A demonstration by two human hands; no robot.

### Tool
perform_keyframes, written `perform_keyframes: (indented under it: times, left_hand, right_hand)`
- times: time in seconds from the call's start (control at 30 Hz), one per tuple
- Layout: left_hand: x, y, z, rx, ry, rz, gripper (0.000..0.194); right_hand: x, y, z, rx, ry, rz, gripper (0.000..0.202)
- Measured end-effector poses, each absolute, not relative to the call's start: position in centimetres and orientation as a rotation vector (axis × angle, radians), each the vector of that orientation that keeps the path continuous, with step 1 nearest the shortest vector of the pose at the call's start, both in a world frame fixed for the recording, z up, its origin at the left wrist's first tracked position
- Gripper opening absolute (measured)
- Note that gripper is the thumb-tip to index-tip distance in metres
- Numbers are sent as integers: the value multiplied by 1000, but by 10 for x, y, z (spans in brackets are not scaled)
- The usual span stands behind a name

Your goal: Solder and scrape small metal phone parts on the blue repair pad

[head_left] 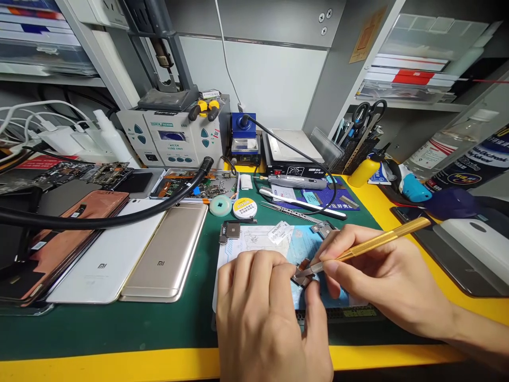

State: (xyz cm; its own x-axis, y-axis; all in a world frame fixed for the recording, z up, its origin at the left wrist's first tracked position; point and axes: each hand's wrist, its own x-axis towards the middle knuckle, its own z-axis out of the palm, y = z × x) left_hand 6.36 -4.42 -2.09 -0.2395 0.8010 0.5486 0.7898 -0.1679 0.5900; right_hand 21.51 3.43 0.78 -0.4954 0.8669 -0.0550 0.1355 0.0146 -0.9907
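Note:
My right hand (369,270) grips a gold-handled craft knife (371,241) like a pen, its silver tip slanting down to the left. The tip meets a small electronic part (304,276) with a brown flex strip. Thumb and fingers of my left hand (266,313) pinch that part from the near side, covering some of it. Beneath lies a pale blue work pad (254,239). On the pad's far edge sit a small chip board (230,231) and a metal phone piece (322,228), with a clear labelled bag (281,232) between them.
Phone backs (163,254) lie to the left, under a thick black hose (99,222) from the hot-air station (175,135). Behind the pad are a green-lidded tin (220,206), tweezers (292,212) and a white brush (306,202). A dark phone (449,260) lies at the right.

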Motion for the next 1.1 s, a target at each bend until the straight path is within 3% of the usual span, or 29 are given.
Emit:
perform_keyframes:
  times: [1.1]
  left_hand:
    - [64,-44,-22,1936,2027,1426,3]
  right_hand:
    - [215,34,9,-1046,-1739,1488,18]
